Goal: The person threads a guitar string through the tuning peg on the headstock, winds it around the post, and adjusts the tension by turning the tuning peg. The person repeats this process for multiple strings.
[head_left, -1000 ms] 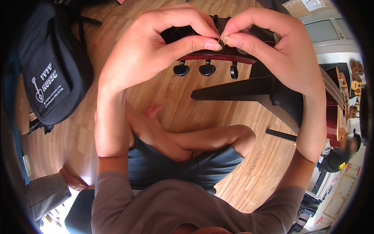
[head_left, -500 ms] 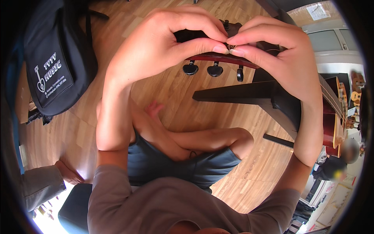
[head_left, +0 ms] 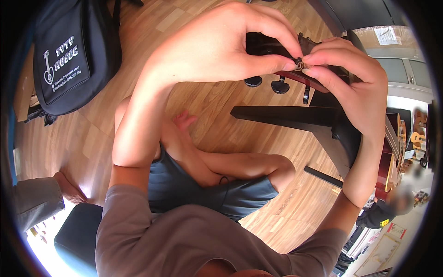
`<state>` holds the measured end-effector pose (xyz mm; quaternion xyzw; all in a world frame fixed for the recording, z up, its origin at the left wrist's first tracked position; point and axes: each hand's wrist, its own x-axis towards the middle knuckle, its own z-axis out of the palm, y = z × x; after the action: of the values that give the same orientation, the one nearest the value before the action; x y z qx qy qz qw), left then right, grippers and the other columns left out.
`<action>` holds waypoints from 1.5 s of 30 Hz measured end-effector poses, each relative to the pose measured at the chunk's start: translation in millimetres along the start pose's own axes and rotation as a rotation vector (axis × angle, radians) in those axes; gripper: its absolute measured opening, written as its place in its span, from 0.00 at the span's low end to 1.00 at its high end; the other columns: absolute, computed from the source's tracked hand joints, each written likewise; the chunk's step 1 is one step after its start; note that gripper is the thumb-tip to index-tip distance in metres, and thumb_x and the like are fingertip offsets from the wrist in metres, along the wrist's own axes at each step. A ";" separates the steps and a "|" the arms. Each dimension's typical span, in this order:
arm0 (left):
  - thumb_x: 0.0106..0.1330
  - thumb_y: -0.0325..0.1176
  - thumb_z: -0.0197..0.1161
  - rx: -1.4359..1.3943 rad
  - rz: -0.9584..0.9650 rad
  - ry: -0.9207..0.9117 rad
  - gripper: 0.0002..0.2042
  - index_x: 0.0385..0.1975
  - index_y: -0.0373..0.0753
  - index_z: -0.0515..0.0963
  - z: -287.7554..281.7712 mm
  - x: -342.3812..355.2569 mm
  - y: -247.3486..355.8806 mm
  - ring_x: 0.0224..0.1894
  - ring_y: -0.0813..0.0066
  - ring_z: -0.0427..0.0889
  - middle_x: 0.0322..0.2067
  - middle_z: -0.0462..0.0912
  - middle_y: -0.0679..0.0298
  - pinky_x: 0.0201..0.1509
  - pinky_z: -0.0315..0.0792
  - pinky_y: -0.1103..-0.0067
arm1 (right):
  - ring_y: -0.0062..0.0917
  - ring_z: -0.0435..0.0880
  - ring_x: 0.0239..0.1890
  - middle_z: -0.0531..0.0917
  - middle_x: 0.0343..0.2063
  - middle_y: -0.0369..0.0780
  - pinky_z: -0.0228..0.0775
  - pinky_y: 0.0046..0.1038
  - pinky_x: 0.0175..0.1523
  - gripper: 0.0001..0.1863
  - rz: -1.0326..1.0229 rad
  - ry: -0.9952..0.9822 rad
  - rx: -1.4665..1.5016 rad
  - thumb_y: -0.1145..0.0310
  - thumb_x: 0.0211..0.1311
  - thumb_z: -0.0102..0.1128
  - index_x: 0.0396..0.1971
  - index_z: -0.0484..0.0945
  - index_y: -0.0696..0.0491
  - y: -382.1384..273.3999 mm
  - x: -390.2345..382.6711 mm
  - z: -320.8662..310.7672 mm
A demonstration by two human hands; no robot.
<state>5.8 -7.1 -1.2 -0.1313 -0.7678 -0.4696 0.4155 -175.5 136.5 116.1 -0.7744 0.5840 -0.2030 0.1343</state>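
My two hands meet at the top of the view, in front of a dark guitar headstock (head_left: 267,45) with a reddish edge and black tuning pegs (head_left: 280,86). Between the fingertips is a small coil of thin guitar string (head_left: 300,65). My left hand (head_left: 214,46) pinches it from the left with thumb and forefinger. From the other side, my right hand (head_left: 354,76) pinches the same coil, its other fingers curled behind. Both hands hide part of the headstock.
A black instrument bag (head_left: 85,60) lies at the left. Below the headstock, a black stand leg (head_left: 281,115) juts over the wooden floor (head_left: 272,138). At right are a red guitar body (head_left: 390,157) and a distant person (head_left: 378,214). Another person's foot (head_left: 69,187) is at lower left.
Both hands and the headstock appear farther right and slightly lower, as the whole view has shifted. The string coil shows more plainly between the fingertips, still pinched by both hands.
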 end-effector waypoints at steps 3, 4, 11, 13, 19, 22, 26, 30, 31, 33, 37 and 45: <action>0.65 0.28 0.73 -0.023 0.048 0.033 0.11 0.45 0.36 0.85 0.1 -0.4 -1.3 0.45 0.62 0.86 0.44 0.86 0.57 0.51 0.78 0.74 | 0.30 0.86 0.43 0.89 0.36 0.42 0.74 0.33 0.58 0.07 0.014 -0.006 0.016 0.81 0.57 0.72 0.36 0.87 0.61 -0.3 -0.1 0.3; 0.65 0.28 0.73 -0.042 0.030 0.030 0.10 0.45 0.36 0.85 -1.8 -0.7 2.0 0.45 0.62 0.86 0.44 0.86 0.57 0.51 0.78 0.74 | 0.30 0.86 0.43 0.89 0.36 0.42 0.73 0.34 0.59 0.07 0.022 -0.008 0.026 0.81 0.57 0.72 0.36 0.87 0.60 -0.2 0.0 0.6; 0.61 0.23 0.75 0.041 -0.107 0.099 0.10 0.42 0.35 0.88 11.9 -0.5 8.2 0.44 0.69 0.86 0.42 0.88 0.59 0.51 0.79 0.75 | 0.30 0.86 0.43 0.89 0.36 0.42 0.74 0.32 0.58 0.07 0.018 -0.007 0.020 0.81 0.58 0.72 0.37 0.87 0.60 -0.6 1.1 -1.1; 0.61 0.24 0.76 0.042 -0.092 0.101 0.11 0.43 0.36 0.88 12.8 -0.2 6.5 0.44 0.69 0.86 0.42 0.87 0.59 0.50 0.79 0.75 | 0.29 0.86 0.42 0.89 0.37 0.42 0.75 0.30 0.55 0.07 0.044 -0.002 0.028 0.81 0.58 0.72 0.37 0.87 0.61 -1.5 0.1 -1.2; 0.61 0.22 0.74 0.013 -0.090 0.057 0.11 0.43 0.36 0.88 7.3 -1.8 4.9 0.45 0.68 0.86 0.44 0.87 0.59 0.52 0.78 0.75 | 0.26 0.85 0.40 0.88 0.37 0.42 0.76 0.25 0.46 0.07 0.024 -0.004 0.048 0.82 0.57 0.72 0.37 0.87 0.60 -1.1 0.5 -1.3; 0.60 0.21 0.73 0.043 -0.102 0.046 0.11 0.43 0.36 0.88 6.1 -1.9 5.3 0.46 0.67 0.86 0.45 0.87 0.58 0.53 0.78 0.74 | 0.25 0.84 0.38 0.87 0.36 0.42 0.76 0.24 0.44 0.08 0.009 0.002 0.046 0.82 0.56 0.72 0.37 0.88 0.60 -0.2 0.9 0.2; 0.60 0.21 0.73 0.035 -0.135 0.046 0.11 0.42 0.35 0.87 7.4 -2.5 4.1 0.47 0.66 0.85 0.46 0.87 0.58 0.55 0.77 0.73 | 0.26 0.84 0.39 0.87 0.35 0.41 0.76 0.24 0.44 0.09 -0.017 0.007 0.009 0.82 0.55 0.73 0.36 0.89 0.59 0.6 0.7 0.2; 0.60 0.20 0.72 0.005 -0.155 0.059 0.10 0.41 0.34 0.87 7.8 -1.5 5.4 0.48 0.65 0.85 0.46 0.86 0.57 0.55 0.77 0.72 | 0.29 0.84 0.39 0.88 0.33 0.40 0.76 0.29 0.50 0.08 -0.041 0.016 -0.022 0.80 0.53 0.74 0.35 0.89 0.58 -0.1 3.0 -1.1; 0.59 0.20 0.72 0.008 -0.168 0.062 0.10 0.42 0.34 0.87 7.6 -1.2 6.6 0.48 0.65 0.85 0.45 0.86 0.57 0.55 0.77 0.72 | 0.30 0.84 0.39 0.88 0.33 0.40 0.75 0.31 0.52 0.08 -0.061 0.012 -0.053 0.79 0.53 0.74 0.35 0.89 0.57 0.1 4.1 -2.0; 0.59 0.20 0.73 0.017 -0.172 0.070 0.09 0.39 0.34 0.85 7.7 0.5 8.5 0.47 0.65 0.85 0.45 0.86 0.57 0.54 0.77 0.72 | 0.32 0.84 0.39 0.88 0.31 0.39 0.73 0.36 0.58 0.07 -0.069 0.015 -0.078 0.77 0.53 0.75 0.34 0.90 0.57 2.4 3.9 -2.2; 0.56 0.19 0.72 -0.033 -0.331 0.127 0.08 0.33 0.36 0.81 10.6 3.4 16.5 0.46 0.66 0.84 0.45 0.85 0.58 0.53 0.77 0.73 | 0.30 0.85 0.37 0.89 0.31 0.39 0.72 0.38 0.60 0.07 -0.082 0.004 -0.041 0.78 0.53 0.74 0.34 0.89 0.56 4.2 3.8 -4.6; 0.54 0.17 0.69 0.067 -0.219 0.153 0.08 0.33 0.36 0.83 19.3 3.0 14.5 0.46 0.67 0.83 0.45 0.84 0.60 0.50 0.78 0.73 | 0.27 0.86 0.36 0.89 0.32 0.36 0.74 0.28 0.48 0.10 -0.141 0.000 -0.048 0.77 0.52 0.75 0.35 0.88 0.54 7.7 5.2 -6.2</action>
<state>2.6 16.0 5.8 0.0034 -0.7590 -0.4948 0.4231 -183.7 129.5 119.0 -0.8166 0.5328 -0.1979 0.1009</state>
